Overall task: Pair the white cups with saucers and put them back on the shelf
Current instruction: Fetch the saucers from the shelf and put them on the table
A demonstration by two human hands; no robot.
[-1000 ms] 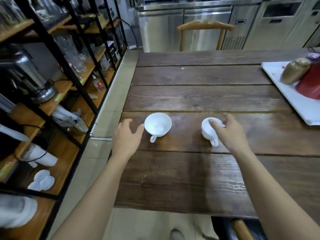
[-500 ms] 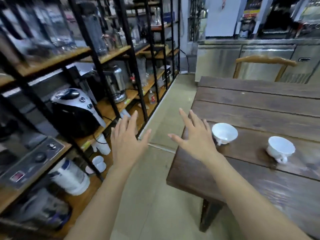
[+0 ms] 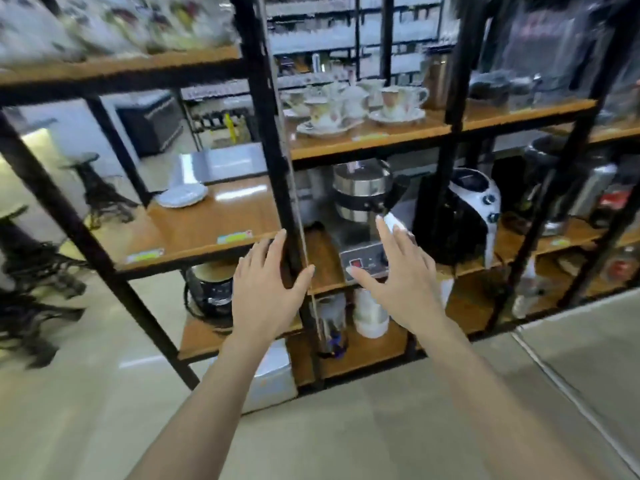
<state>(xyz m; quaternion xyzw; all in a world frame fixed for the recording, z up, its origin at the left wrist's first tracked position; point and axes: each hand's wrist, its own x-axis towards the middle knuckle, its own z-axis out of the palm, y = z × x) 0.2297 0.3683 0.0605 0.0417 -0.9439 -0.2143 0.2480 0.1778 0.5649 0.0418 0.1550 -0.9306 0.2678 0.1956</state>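
Note:
I face a black-framed shelf unit with wooden boards (image 3: 214,216). A small stack of white saucers (image 3: 181,196) lies at the back left of the middle board. My left hand (image 3: 266,292) and my right hand (image 3: 401,282) are both raised in front of the shelf, fingers spread, holding nothing. The left hand is level with the black upright post (image 3: 273,161). The two white cups and the table are out of view. Patterned cups on saucers (image 3: 346,109) stand on the upper board.
A steel grinder (image 3: 362,192) and a black-and-white coffee machine (image 3: 464,216) stand on the middle board behind my right hand. White cups and a jar (image 3: 370,313) sit on the lower board. Black stools (image 3: 93,188) stand at the left. Tiled floor lies below.
The view has swung left from the table and its two cups to the shelf. Both hands left the cups and now reach towards the shelf, still holding nothing.

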